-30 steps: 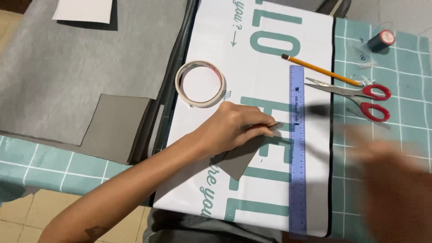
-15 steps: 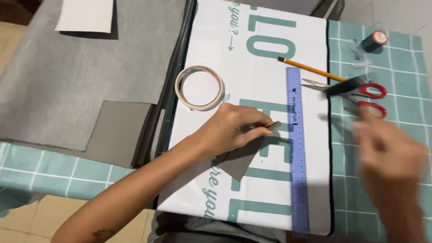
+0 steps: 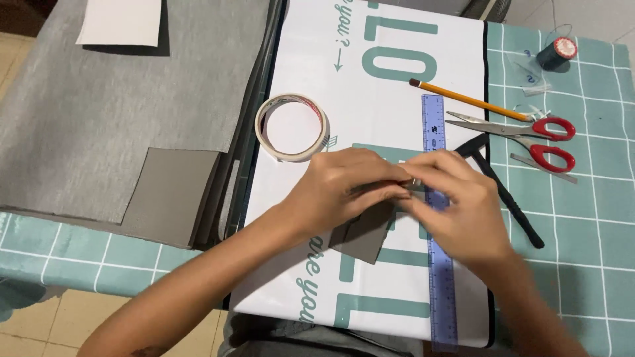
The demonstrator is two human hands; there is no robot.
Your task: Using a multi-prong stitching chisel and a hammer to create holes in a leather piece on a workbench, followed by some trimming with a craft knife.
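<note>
right hand [image 3: 456,205] has come in from the blurred right edge to meet the left hand [image 3: 344,192] over the grey piece [image 3: 364,238].

both hands now pinch the small grey piece, which lies on the white printed mat [image 3: 370,106] just left of the blue ruler [image 3: 438,251]; the left fingers are curled down on its upper edge, the right fingertips close on the same spot, partly over the ruler, and what exactly sits between them is hidden. a black stick-like tool [image 3: 509,198] lies just beside the right hand, with red scissors [image 3: 536,142], a pencil [image 3: 463,99], a tape roll [image 3: 292,127] and a thread spool [image 3: 557,53] further off. the risk, as i judge it: the right wrist rests across the ruler, so a nudge could skew it, and a loose pinch could let the grey piece slip.
</note>
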